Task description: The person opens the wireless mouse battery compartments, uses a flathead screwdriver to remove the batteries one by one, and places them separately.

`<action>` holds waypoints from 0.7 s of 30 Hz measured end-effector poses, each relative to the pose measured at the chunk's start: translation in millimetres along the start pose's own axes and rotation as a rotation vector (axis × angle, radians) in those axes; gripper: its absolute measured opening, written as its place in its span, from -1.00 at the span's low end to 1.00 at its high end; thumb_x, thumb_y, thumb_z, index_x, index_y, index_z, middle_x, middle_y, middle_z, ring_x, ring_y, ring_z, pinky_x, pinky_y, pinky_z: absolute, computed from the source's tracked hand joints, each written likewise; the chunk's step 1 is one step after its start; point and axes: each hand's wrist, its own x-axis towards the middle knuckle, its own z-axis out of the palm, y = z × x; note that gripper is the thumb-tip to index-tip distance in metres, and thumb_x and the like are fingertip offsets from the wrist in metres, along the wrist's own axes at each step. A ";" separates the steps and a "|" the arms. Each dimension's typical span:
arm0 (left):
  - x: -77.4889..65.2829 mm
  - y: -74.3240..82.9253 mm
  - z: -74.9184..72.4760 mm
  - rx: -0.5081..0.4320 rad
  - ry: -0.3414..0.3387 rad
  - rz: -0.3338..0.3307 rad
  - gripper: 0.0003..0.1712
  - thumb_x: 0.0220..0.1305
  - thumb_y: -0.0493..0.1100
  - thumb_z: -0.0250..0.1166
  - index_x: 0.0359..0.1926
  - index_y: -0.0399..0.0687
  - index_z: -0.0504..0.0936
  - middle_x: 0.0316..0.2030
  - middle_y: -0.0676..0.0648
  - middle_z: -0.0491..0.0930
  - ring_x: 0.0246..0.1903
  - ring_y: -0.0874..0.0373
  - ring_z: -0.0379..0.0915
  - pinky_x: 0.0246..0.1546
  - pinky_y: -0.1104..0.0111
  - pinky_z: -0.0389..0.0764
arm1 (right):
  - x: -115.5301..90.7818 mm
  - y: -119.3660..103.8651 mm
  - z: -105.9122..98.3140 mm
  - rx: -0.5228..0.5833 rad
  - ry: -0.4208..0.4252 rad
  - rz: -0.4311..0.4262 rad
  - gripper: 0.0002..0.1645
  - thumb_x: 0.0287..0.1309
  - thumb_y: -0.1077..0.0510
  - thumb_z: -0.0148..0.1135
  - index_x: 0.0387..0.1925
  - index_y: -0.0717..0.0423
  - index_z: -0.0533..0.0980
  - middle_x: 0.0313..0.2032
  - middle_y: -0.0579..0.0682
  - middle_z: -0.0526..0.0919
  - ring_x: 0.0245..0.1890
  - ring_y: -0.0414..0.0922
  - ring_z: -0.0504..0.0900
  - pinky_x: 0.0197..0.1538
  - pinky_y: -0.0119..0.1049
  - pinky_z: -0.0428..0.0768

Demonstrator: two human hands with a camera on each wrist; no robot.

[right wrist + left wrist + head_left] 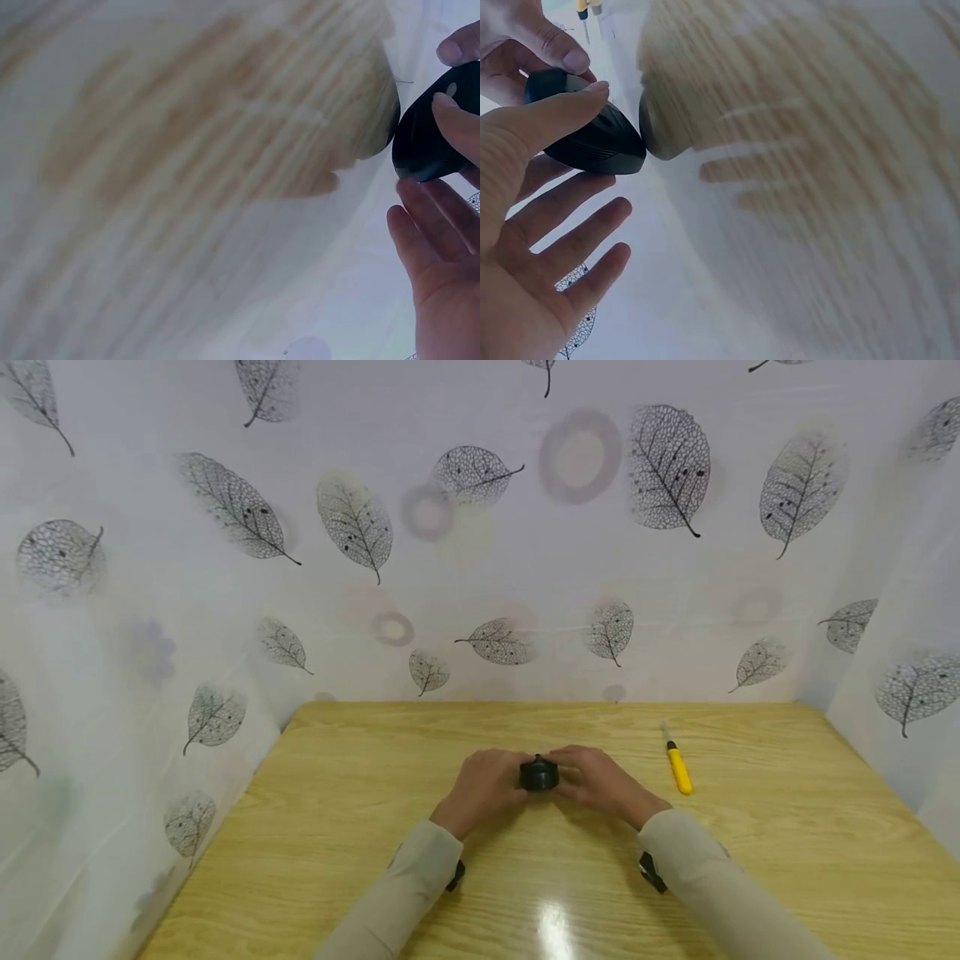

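Here, a leaf-printed white sheet (480,560) hangs behind the wood-grain tabletop (360,777). Left hand (486,782) and right hand (602,783) flank the rounded black object (539,775) near the tabletop's middle; each grip pinches it between thumb and fingers. Soft wrist views suggest its lower edge meets the tabletop. A slender yellow-handled screwdriver (678,769) lies to the right, apart from the hands.

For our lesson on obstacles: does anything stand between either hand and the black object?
Nothing visible does: the left hand and right hand both touch the black object; the yellow-handled tool lies to the right.
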 end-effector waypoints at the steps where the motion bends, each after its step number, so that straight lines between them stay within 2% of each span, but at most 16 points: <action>1: -0.8 0.0 -0.1 -0.002 0.006 -0.001 -0.61 0.14 0.05 0.56 -0.04 0.06 0.76 -0.19 0.05 0.76 -0.22 0.14 0.69 -0.16 0.28 0.69 | -1.1 0.6 0.3 0.000 0.015 -0.013 -0.44 0.15 0.24 0.49 0.19 0.25 0.58 0.11 0.18 0.67 0.13 0.15 0.63 0.21 0.10 0.58; 5: -3.2 0.0 0.1 -0.016 0.056 -0.002 -0.55 0.13 0.01 0.57 0.04 0.01 0.76 -0.12 0.03 0.76 -0.17 0.13 0.70 -0.12 0.29 0.70 | -3.9 1.8 0.8 -0.014 0.070 -0.063 -0.46 0.12 0.27 0.50 0.16 0.26 0.61 0.07 0.20 0.69 0.08 0.15 0.67 0.14 0.07 0.62; 13: -5.0 0.1 -1.6 -0.033 0.129 0.012 -0.63 0.16 0.01 0.55 -0.01 0.06 0.80 -0.15 0.07 0.77 -0.18 0.17 0.70 -0.14 0.31 0.70 | -7.2 1.0 -0.5 -0.001 0.117 -0.098 -0.46 0.12 0.28 0.49 0.16 0.26 0.61 0.05 0.17 0.70 0.05 0.12 0.69 0.10 0.03 0.66; 18: -6.6 1.2 -3.3 -0.045 0.154 0.009 -0.64 0.18 -0.01 0.54 -0.02 0.01 0.79 -0.13 0.03 0.77 -0.16 0.14 0.71 -0.12 0.30 0.70 | -9.3 0.5 -1.3 0.010 0.154 -0.131 -0.46 0.11 0.32 0.48 0.16 0.30 0.60 0.04 0.17 0.71 0.02 0.12 0.70 0.06 0.03 0.68; 21: -6.7 2.1 -4.9 -0.084 0.147 0.011 -0.63 0.21 -0.02 0.52 0.01 0.00 0.78 -0.11 0.02 0.76 -0.13 0.13 0.71 -0.09 0.29 0.70 | -10.2 0.1 -2.1 0.020 0.154 -0.117 -0.48 0.13 0.32 0.47 0.16 0.29 0.60 0.05 0.15 0.71 0.03 0.10 0.70 0.08 0.02 0.67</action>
